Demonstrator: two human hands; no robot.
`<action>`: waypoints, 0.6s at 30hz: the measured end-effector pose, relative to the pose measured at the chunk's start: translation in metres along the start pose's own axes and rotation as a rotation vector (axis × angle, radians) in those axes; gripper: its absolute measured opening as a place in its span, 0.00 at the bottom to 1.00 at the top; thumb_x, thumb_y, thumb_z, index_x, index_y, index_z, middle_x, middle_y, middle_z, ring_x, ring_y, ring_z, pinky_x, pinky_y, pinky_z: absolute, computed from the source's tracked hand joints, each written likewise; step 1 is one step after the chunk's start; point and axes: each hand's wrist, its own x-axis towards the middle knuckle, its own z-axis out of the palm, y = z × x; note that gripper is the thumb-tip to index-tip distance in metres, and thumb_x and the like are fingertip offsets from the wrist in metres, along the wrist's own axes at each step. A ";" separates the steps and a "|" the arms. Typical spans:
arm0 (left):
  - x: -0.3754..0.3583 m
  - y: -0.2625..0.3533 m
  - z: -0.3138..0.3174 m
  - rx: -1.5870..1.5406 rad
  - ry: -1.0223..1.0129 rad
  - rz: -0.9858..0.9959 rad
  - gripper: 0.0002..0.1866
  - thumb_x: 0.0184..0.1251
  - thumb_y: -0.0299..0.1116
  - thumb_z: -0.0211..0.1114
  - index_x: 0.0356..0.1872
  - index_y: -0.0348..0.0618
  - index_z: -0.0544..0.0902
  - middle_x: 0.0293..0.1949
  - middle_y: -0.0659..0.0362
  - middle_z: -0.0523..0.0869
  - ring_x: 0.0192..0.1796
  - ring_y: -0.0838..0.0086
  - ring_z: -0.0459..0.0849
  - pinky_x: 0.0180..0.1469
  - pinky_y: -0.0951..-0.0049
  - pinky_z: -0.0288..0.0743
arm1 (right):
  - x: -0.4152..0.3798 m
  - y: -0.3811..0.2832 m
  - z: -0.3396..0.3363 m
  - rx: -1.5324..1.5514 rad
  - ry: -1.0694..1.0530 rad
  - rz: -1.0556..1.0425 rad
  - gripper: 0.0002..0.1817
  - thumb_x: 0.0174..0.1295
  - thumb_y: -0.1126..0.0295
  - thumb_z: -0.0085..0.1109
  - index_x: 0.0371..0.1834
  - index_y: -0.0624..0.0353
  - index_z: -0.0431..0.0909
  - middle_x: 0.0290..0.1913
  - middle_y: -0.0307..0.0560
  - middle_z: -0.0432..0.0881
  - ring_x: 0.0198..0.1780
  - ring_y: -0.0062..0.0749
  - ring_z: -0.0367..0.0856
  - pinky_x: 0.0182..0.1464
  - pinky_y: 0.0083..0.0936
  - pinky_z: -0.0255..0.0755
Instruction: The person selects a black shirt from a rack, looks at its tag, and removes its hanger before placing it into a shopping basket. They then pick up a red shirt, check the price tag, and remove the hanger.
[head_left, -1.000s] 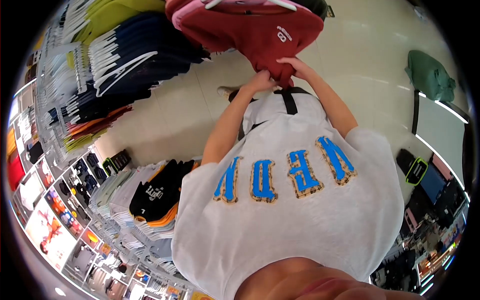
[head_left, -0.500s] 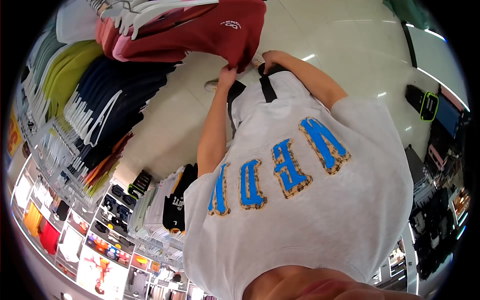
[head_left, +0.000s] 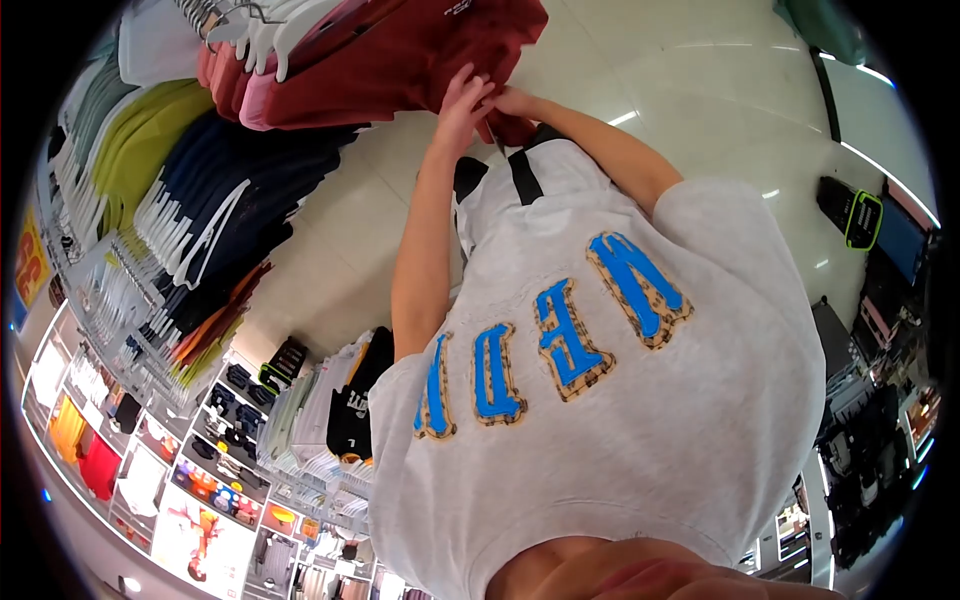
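Note:
A dark red sweatshirt [head_left: 400, 70] with a small white print near its top edge hangs on the rack at the upper left. My left hand [head_left: 462, 108] lies against the lower part of this garment, its fingers stretched and slightly apart. Close beside it, my right hand [head_left: 513, 103] is closed on a fold of the same red cloth, some of which droops below the hand. My right fingertips are partly hidden by the left hand and the fabric. A thin dark sliver shows under the hands, too small to name.
White hangers [head_left: 265, 35] carry the red and pink garments. Below them hang yellow-green tops [head_left: 135, 140] and navy tops [head_left: 225, 160]. A folded black garment [head_left: 350, 400] lies on a stack lower left. A black basket with a green rim [head_left: 862, 220] stands at right on the tiled floor [head_left: 640, 80].
My right hand has moved from beside the dark strap at my waist onto the red cloth. My left hand has shifted up and loosened its pinch on the hem, fingers now extended.

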 end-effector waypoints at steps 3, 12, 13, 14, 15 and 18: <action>-0.004 -0.024 -0.025 0.304 0.073 0.036 0.30 0.69 0.41 0.65 0.66 0.37 0.69 0.55 0.51 0.81 0.57 0.66 0.80 0.58 0.67 0.74 | -0.019 -0.048 -0.022 0.414 -0.005 0.279 0.15 0.66 0.57 0.51 0.42 0.57 0.79 0.41 0.45 0.84 0.44 0.37 0.80 0.48 0.35 0.73; -0.028 -0.047 -0.047 0.684 0.130 0.202 0.35 0.55 0.42 0.75 0.58 0.30 0.73 0.47 0.48 0.83 0.47 0.68 0.83 0.50 0.70 0.76 | -0.051 -0.108 -0.046 1.237 -0.187 0.360 0.13 0.69 0.61 0.56 0.50 0.56 0.78 0.51 0.43 0.83 0.50 0.33 0.81 0.58 0.32 0.74; -0.032 -0.047 -0.048 0.682 0.139 0.202 0.35 0.55 0.42 0.75 0.58 0.30 0.73 0.47 0.48 0.83 0.47 0.68 0.83 0.50 0.70 0.76 | -0.053 -0.112 -0.048 1.289 -0.233 0.331 0.14 0.68 0.59 0.59 0.48 0.56 0.79 0.49 0.43 0.84 0.50 0.33 0.81 0.58 0.34 0.74; -0.038 -0.045 -0.046 0.706 0.165 0.204 0.34 0.56 0.42 0.75 0.58 0.30 0.73 0.46 0.49 0.84 0.47 0.68 0.83 0.50 0.70 0.77 | -0.056 -0.113 -0.048 1.286 -0.241 0.337 0.14 0.68 0.59 0.59 0.48 0.56 0.79 0.49 0.43 0.84 0.50 0.33 0.81 0.58 0.34 0.74; -0.045 -0.039 -0.040 0.729 0.190 0.206 0.33 0.57 0.41 0.75 0.58 0.31 0.73 0.44 0.50 0.85 0.47 0.69 0.84 0.50 0.70 0.77 | -0.058 -0.114 -0.047 1.199 -0.274 0.319 0.15 0.66 0.58 0.61 0.47 0.56 0.80 0.49 0.43 0.84 0.51 0.32 0.80 0.58 0.34 0.73; -0.072 -0.020 -0.014 0.976 0.245 0.406 0.31 0.58 0.41 0.74 0.56 0.31 0.74 0.44 0.50 0.85 0.46 0.69 0.84 0.49 0.70 0.77 | -0.077 -0.137 -0.047 0.792 -0.307 0.232 0.20 0.60 0.53 0.69 0.40 0.60 0.82 0.44 0.42 0.84 0.49 0.28 0.80 0.51 0.25 0.73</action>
